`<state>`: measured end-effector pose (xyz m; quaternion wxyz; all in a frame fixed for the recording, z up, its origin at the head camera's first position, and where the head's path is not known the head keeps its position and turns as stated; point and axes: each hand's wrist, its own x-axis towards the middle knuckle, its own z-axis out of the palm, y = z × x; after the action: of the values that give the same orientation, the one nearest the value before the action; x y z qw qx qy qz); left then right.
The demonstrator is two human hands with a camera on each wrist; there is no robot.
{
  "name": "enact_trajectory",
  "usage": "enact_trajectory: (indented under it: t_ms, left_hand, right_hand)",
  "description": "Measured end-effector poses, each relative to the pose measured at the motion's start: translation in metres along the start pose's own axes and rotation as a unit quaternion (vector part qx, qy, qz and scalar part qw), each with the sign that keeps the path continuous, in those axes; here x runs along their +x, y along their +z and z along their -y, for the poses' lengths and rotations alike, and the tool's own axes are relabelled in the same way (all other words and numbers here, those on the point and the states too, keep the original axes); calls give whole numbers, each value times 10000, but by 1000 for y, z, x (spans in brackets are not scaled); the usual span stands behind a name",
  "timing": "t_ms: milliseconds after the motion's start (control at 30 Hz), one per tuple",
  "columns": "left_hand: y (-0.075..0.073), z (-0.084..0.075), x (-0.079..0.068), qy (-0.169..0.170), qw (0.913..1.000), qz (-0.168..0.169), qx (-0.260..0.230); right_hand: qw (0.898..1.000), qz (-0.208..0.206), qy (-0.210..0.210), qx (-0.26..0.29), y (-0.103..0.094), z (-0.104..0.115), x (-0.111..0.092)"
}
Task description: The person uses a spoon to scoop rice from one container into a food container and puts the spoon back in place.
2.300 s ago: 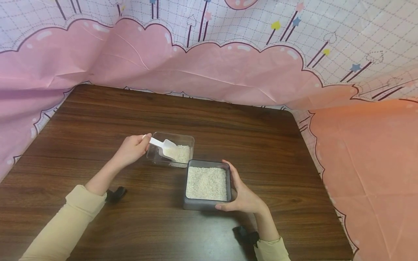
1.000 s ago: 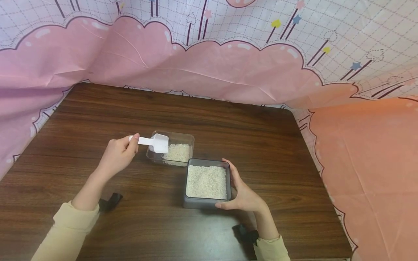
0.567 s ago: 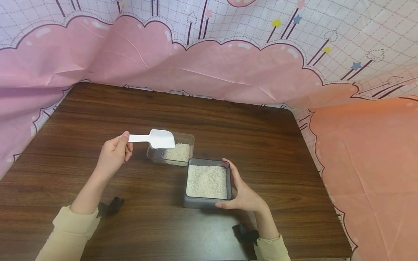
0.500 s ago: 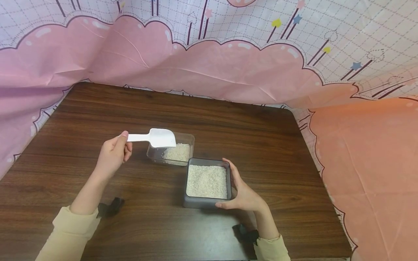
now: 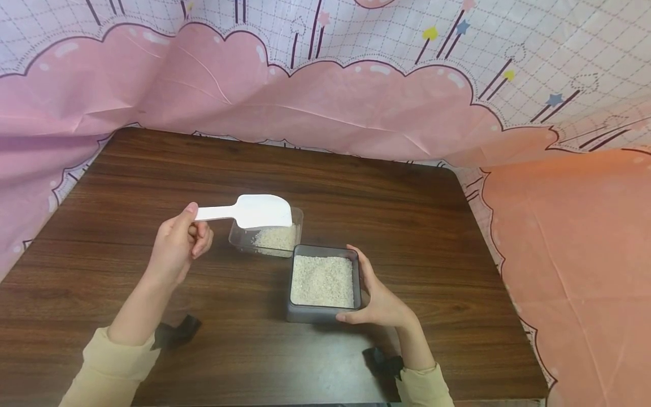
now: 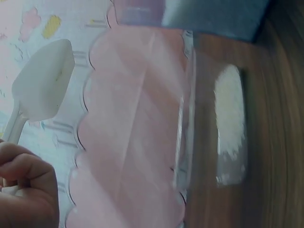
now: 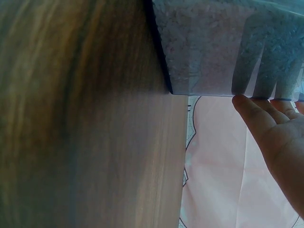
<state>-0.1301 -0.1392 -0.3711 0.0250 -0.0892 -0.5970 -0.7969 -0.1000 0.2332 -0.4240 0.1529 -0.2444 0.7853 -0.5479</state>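
Note:
My left hand pinches the handle of a white plastic scoop between thumb and fingers. The scoop is raised over a small clear tray, its blade pointing right and covering part of the tray's far side. In the tray lies a thin heap of white rice. My right hand grips a grey translucent square box by its right side, thumb at the near corner and fingers at the far one. Rice fills most of this box. In the right wrist view the fingertips press its wall.
Both containers stand on a dark wooden table, the box just in front and right of the tray. Black wrist mounts hang beneath the forearms. A pink patterned cloth hangs behind the table and along its sides.
The scoop, earlier tipped low in the tray with rice on it, has risen and turned, its blade shifting right over the last half second. My right hand and the box hold still.

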Motion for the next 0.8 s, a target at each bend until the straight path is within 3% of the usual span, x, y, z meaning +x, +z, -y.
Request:
enact_trajectory:
  t_ms: [200,333,433,533,800]
  left_hand:
    - [22,-7,-8,242,9992,298,146]
    - [33,-10,-12,459,9952,486,712]
    - [38,-12,-16,595,9847,698,1482]
    - [43,-13,-17,713,9681,983,2191]
    - [56,-10,-16,682,9427,1320,2988]
  right_hand:
    - [10000,-11,32,7,0,0,0]
    - [10000,-12,16,51,0,0,1]
    - [10000,-7,-12,54,1,-1,1]
    - [10000,-9,-37,33,1,0,1]
    - [10000,-34,-30,-78,1,-1,0]
